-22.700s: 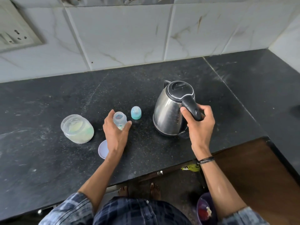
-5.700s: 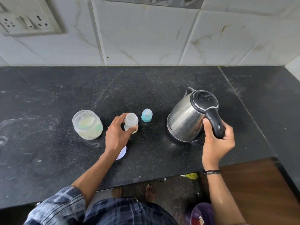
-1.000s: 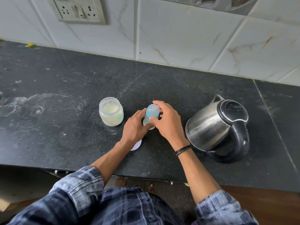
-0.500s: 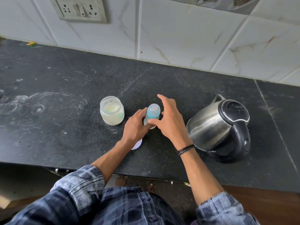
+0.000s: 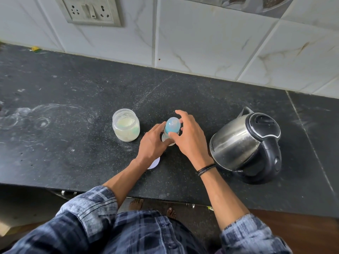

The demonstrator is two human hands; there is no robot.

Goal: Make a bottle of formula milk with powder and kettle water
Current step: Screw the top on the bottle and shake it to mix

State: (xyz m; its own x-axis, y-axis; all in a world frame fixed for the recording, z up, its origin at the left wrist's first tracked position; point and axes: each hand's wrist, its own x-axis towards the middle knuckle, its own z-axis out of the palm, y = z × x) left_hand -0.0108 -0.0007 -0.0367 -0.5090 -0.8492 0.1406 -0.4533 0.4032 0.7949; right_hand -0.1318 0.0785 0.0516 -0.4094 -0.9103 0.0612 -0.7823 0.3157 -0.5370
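- The baby bottle (image 5: 165, 138) stands upright on the black countertop (image 5: 73, 143), near the middle of the view, between the two hands.
- Left hand (image 5: 152, 143): its fingers (image 5: 156, 130) are curled round the bottle body from the left and grip it. The palm hides most of the bottle's lower part.
- Blue cap (image 5: 172, 124): it sits on top of the bottle, above the left fingers.
- Right hand (image 5: 190, 138): the thumb (image 5: 171, 134) presses on the near lower edge of the cap. The forefinger arches over the far side and the other fingers curl at the cap's right. The hand pinches the cap.
- Whether the cap is fully seated on the bottle neck cannot be told, because the fingers cover the joint.
- Powder jar (image 5: 126, 127): clear, uncapped and upright, with pale powder in its lower part. It stands just left of the left hand, apart from the bottle.
- White lid (image 5: 155, 163): it lies flat on the countertop, partly hidden under the left wrist.
- Kettle (image 5: 236, 143): steel body with a black lid and handle. It stands right of the right hand, close to the forearm, with the spout toward the tiled wall (image 5: 201, 43).
- A dark wristband (image 5: 205, 169) is on the right wrist.
- A socket plate (image 5: 89, 11) is mounted on the wall, upper left.
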